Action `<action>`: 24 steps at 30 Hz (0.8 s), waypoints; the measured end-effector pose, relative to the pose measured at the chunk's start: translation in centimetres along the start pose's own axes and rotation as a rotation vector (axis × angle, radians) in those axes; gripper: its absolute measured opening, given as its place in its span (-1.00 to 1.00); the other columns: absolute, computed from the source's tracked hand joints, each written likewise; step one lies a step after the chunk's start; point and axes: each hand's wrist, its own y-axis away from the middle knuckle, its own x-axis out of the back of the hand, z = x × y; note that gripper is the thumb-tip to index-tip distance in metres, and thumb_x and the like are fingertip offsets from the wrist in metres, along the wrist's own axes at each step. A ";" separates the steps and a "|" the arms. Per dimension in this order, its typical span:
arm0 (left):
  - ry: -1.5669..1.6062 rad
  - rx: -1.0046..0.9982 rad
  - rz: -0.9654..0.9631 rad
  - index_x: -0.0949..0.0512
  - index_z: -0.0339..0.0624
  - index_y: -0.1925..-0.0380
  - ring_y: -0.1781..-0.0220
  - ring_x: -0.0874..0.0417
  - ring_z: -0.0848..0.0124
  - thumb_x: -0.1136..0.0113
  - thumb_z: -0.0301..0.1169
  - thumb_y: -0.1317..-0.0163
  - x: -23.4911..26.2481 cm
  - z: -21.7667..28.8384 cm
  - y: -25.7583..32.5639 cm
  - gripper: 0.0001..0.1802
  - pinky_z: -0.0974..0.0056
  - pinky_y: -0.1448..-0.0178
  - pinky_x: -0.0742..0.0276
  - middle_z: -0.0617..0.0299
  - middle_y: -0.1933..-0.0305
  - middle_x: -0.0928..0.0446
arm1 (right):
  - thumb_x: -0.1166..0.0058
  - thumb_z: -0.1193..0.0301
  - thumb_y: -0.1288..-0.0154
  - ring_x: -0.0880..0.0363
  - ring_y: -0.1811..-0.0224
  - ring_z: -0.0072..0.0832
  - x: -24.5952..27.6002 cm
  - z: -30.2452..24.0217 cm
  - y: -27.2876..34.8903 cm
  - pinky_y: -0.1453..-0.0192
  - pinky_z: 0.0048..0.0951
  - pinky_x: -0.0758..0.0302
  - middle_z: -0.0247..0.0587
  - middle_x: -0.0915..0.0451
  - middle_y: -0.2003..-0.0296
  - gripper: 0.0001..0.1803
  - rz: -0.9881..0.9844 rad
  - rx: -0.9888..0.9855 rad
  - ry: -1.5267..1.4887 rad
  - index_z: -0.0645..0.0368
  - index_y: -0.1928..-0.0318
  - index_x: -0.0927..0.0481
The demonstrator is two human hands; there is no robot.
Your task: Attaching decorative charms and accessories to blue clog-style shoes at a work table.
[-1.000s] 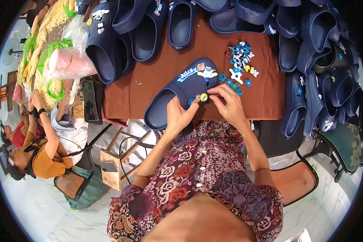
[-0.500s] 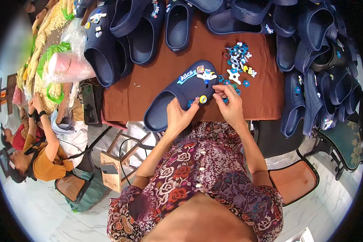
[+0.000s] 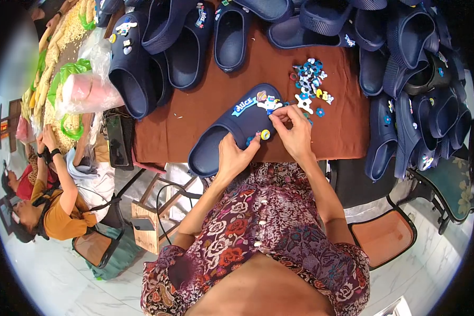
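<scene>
The left hand grips the navy clog at the edge of its opening, thumb outside by a yellow ring charm, the other fingers mostly hidden. The clog lies ahead of and between the hands. The right hand is nearly pinched at the toe, covering part of it; whether it holds anything I cannot tell. Beyond it, loose charms overlap, individually hard to make out.

At ten o'clock, a rounded pink bundle in clear plastic; at four, a black-framed orange chair seat.
</scene>
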 end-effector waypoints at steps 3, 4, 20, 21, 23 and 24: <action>0.013 -0.025 0.005 -0.62 -0.45 0.24 0.18 -0.77 0.19 -0.37 -0.33 -0.10 0.0 0.6 0.0 -0.64 0.19 0.07 -0.60 -0.07 0.26 -0.71 | -0.30 0.51 -0.21 -0.57 0.42 -0.62 -0.1 0.2 0.1 0.30 -0.54 -0.50 -0.34 -0.56 0.41 -0.89 0.016 0.002 -0.024 0.24 0.32 -0.62; 0.014 -0.023 0.005 -0.62 -0.45 0.24 0.18 -0.77 0.19 -0.37 -0.33 -0.10 0.0 0.6 -0.1 -0.64 0.19 0.07 -0.60 -0.07 0.26 -0.71 | -0.31 0.50 -0.21 -0.57 0.42 -0.62 -0.1 0.0 0.0 0.30 -0.55 -0.50 -0.34 -0.57 0.41 -0.89 0.019 -0.004 -0.022 0.24 0.32 -0.62; 0.000 -0.033 0.000 -0.63 -0.43 0.25 0.17 -0.77 0.13 -0.36 -0.35 -0.09 0.0 0.5 -0.2 -0.67 0.17 0.05 -0.61 -0.08 0.25 -0.71 | -0.34 0.44 -0.19 -0.56 0.46 -0.54 -0.7 -0.4 -0.2 0.32 -0.49 -0.49 -0.28 -0.55 0.46 -0.83 0.057 -0.091 -0.049 0.26 0.37 -0.61; -0.005 -0.026 -0.007 -0.63 -0.42 0.24 0.17 -0.77 0.13 -0.36 -0.35 -0.09 0.0 0.5 -0.2 -0.67 0.17 0.05 -0.61 -0.08 0.25 -0.71 | -0.34 0.44 -0.19 -0.56 0.46 -0.54 -0.7 -0.4 -0.2 0.32 -0.49 -0.49 -0.28 -0.55 0.46 -0.83 0.057 -0.091 -0.049 0.26 0.37 -0.61; -0.008 -0.033 -0.004 -0.63 -0.42 0.24 0.16 -0.77 0.12 -0.37 -0.35 -0.09 0.0 0.3 -0.2 -0.67 0.16 0.05 -0.61 -0.08 0.25 -0.71 | -0.33 0.44 -0.19 -0.55 0.46 -0.55 -0.6 -0.6 -0.3 0.31 -0.49 -0.48 -0.27 -0.56 0.45 -0.83 0.038 -0.103 -0.033 0.26 0.37 -0.61; -0.012 -0.041 0.000 -0.63 -0.41 0.23 0.16 -0.77 0.12 -0.37 -0.35 -0.09 0.0 0.1 -0.2 -0.67 0.16 0.05 -0.61 -0.08 0.24 -0.71 | -0.33 0.44 -0.19 -0.55 0.46 -0.55 -0.5 -0.5 -0.3 0.31 -0.49 -0.48 -0.27 -0.56 0.45 -0.83 0.038 -0.102 -0.034 0.26 0.37 -0.61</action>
